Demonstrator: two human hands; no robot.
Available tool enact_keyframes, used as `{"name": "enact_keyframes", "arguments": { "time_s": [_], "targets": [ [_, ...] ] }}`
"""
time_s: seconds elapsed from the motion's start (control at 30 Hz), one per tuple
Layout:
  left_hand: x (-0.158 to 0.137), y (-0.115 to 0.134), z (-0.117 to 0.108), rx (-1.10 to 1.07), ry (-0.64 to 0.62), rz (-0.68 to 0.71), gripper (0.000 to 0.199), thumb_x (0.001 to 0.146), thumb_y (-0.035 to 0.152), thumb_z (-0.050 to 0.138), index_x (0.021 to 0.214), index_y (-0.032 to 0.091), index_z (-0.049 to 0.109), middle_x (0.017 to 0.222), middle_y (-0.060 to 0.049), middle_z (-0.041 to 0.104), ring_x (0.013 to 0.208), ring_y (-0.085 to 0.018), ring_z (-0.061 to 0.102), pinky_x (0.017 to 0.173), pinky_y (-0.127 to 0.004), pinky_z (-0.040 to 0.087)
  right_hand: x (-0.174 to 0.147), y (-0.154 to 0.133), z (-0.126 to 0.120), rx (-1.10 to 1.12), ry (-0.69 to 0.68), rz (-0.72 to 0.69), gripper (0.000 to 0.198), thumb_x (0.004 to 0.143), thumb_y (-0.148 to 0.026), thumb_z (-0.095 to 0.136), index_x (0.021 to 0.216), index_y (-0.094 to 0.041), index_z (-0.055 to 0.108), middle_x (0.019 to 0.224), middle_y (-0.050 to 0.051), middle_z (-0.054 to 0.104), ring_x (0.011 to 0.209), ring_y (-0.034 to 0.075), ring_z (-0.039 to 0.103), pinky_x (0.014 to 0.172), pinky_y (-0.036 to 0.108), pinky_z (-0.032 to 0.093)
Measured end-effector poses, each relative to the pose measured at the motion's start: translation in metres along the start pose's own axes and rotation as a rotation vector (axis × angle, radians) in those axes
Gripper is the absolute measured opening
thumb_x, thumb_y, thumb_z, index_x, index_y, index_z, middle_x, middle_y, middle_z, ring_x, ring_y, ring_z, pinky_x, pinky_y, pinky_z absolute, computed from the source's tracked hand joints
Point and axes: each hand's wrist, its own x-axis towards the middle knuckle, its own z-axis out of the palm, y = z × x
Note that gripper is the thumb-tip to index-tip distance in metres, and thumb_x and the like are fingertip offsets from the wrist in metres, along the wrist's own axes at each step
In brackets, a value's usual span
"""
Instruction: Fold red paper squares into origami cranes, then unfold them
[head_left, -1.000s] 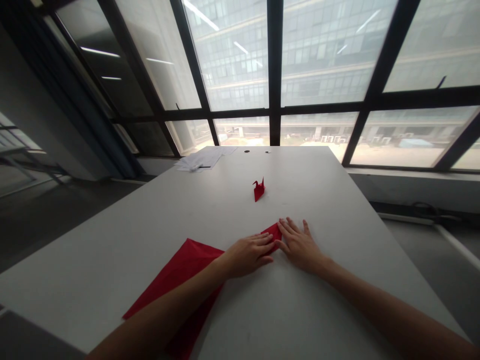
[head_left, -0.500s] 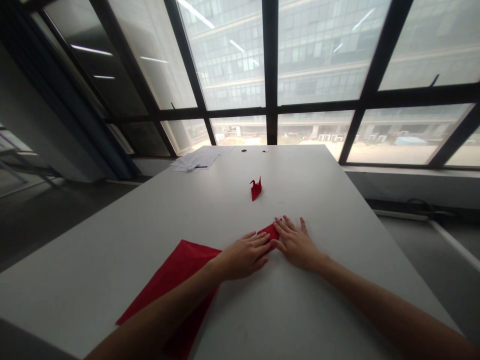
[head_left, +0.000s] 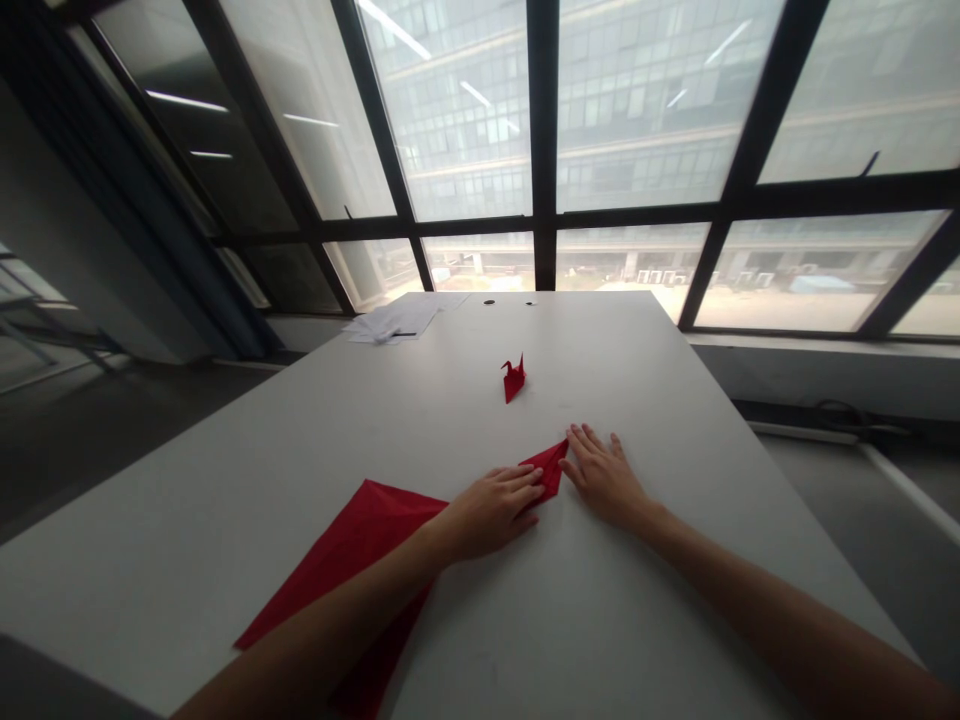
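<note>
A small folded piece of red paper (head_left: pixel 551 468) lies on the white table, narrowing to a point at its upper right. My left hand (head_left: pixel 491 508) rests flat over its left part, fingers stretched out, hiding that side. Just right of the paper's tip, my right hand (head_left: pixel 604 480) lies on the tabletop with its fingers spread; its fingertips are close to the tip, and whether they touch it I cannot tell. Under my left forearm is a large red paper sheet (head_left: pixel 345 550) with creases, partly covered by the arm.
A red origami crane (head_left: pixel 514 381) stands farther up the white table (head_left: pixel 637 370). Loose white papers (head_left: pixel 397 318) with a dark pen-like object (head_left: pixel 403 334) lie at the far left corner. Large windows rise behind the table's far edge.
My right hand has slid a little to the right, off the folded paper, so its pointed tip now shows. My left hand stays on the paper.
</note>
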Motion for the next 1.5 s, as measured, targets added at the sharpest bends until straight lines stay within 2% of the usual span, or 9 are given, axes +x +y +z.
{"name": "enact_keyframes", "arguments": {
  "time_s": [0.13, 0.27, 0.43, 0.53, 0.67, 0.8, 0.93, 1.03, 1.5],
  "targets": [
    [0.0, -0.002, 0.004, -0.041, 0.042, -0.018, 0.038, 0.097, 0.03, 0.054, 0.133, 0.02, 0.057, 0.143, -0.011, 0.055, 0.134, -0.025, 0.05, 0.113, -0.042, 0.038, -0.002, -0.005, -0.007, 0.035, 0.051, -0.125, 0.056, 0.103, -0.037, 0.029, 0.154, -0.016, 0.029, 0.159, 0.012, 0.029, 0.15, 0.024, 0.018, 0.12, 0.054, 0.011],
    [-0.002, -0.008, 0.006, -0.04, -0.01, -0.011, 0.045, 0.099, 0.034, 0.05, 0.143, 0.026, 0.046, 0.152, -0.009, 0.045, 0.141, -0.022, 0.041, 0.118, -0.043, 0.028, -0.007, -0.01, -0.012, 0.047, -0.047, -0.31, 0.053, 0.103, -0.038, 0.031, 0.152, -0.02, 0.035, 0.158, 0.009, 0.032, 0.149, 0.024, 0.022, 0.121, 0.052, 0.013],
    [-0.01, -0.006, 0.002, -0.022, -0.225, 0.003, 0.08, 0.097, 0.052, 0.047, 0.158, 0.024, 0.003, 0.164, -0.012, 0.009, 0.152, -0.027, 0.008, 0.121, -0.051, 0.01, -0.008, -0.012, -0.01, 0.029, -0.089, -0.258, 0.056, 0.103, -0.044, 0.028, 0.152, -0.018, 0.034, 0.158, 0.012, 0.031, 0.149, 0.026, 0.024, 0.12, 0.054, 0.013],
    [-0.013, -0.001, -0.004, -0.044, -0.257, -0.009, 0.087, 0.095, 0.058, 0.047, 0.158, 0.024, -0.003, 0.163, -0.013, 0.003, 0.151, -0.03, 0.002, 0.121, -0.054, 0.005, -0.008, -0.012, -0.011, 0.029, -0.105, -0.251, 0.057, 0.103, -0.045, 0.027, 0.153, -0.018, 0.032, 0.159, 0.011, 0.029, 0.149, 0.026, 0.022, 0.12, 0.053, 0.013],
    [-0.013, 0.001, -0.013, -0.058, -0.317, -0.013, 0.091, 0.092, 0.057, 0.054, 0.158, 0.027, -0.001, 0.163, -0.014, 0.001, 0.151, -0.033, 0.002, 0.12, -0.055, 0.01, -0.008, -0.013, -0.014, 0.035, -0.117, -0.25, 0.057, 0.103, -0.046, 0.026, 0.153, -0.018, 0.032, 0.159, 0.01, 0.029, 0.149, 0.026, 0.021, 0.12, 0.054, 0.011],
    [-0.012, -0.002, -0.011, -0.046, -0.249, 0.006, 0.084, 0.093, 0.051, 0.057, 0.158, 0.027, 0.009, 0.163, -0.015, 0.011, 0.15, -0.033, 0.011, 0.119, -0.054, 0.019, -0.008, -0.013, -0.014, 0.048, -0.118, -0.247, 0.058, 0.103, -0.047, 0.027, 0.153, -0.018, 0.032, 0.159, 0.01, 0.03, 0.149, 0.025, 0.021, 0.12, 0.054, 0.012],
    [-0.008, -0.005, -0.001, 0.011, -0.043, -0.007, 0.052, 0.098, 0.034, 0.052, 0.148, 0.029, 0.04, 0.154, -0.01, 0.04, 0.143, -0.027, 0.038, 0.116, -0.047, 0.031, -0.008, -0.013, -0.014, 0.053, -0.111, -0.238, 0.057, 0.103, -0.047, 0.029, 0.152, -0.018, 0.034, 0.158, 0.011, 0.031, 0.149, 0.026, 0.023, 0.119, 0.054, 0.014],
    [-0.003, -0.004, 0.002, 0.023, 0.077, -0.022, 0.039, 0.098, 0.029, 0.052, 0.137, 0.028, 0.054, 0.142, -0.007, 0.056, 0.134, -0.023, 0.05, 0.112, -0.041, 0.039, -0.008, -0.013, -0.014, 0.064, -0.105, -0.237, 0.056, 0.103, -0.045, 0.032, 0.152, -0.019, 0.034, 0.158, 0.011, 0.031, 0.149, 0.026, 0.024, 0.119, 0.053, 0.015],
    [0.002, -0.005, -0.001, 0.044, 0.134, 0.001, 0.03, 0.1, 0.017, 0.042, 0.123, 0.019, 0.061, 0.126, -0.01, 0.068, 0.113, -0.022, 0.067, 0.095, -0.035, 0.055, -0.009, -0.013, -0.014, 0.11, 0.045, -0.27, 0.051, 0.099, -0.034, 0.045, 0.148, -0.021, 0.041, 0.157, 0.01, 0.036, 0.148, 0.023, 0.026, 0.12, 0.051, 0.017]
  ]
}}
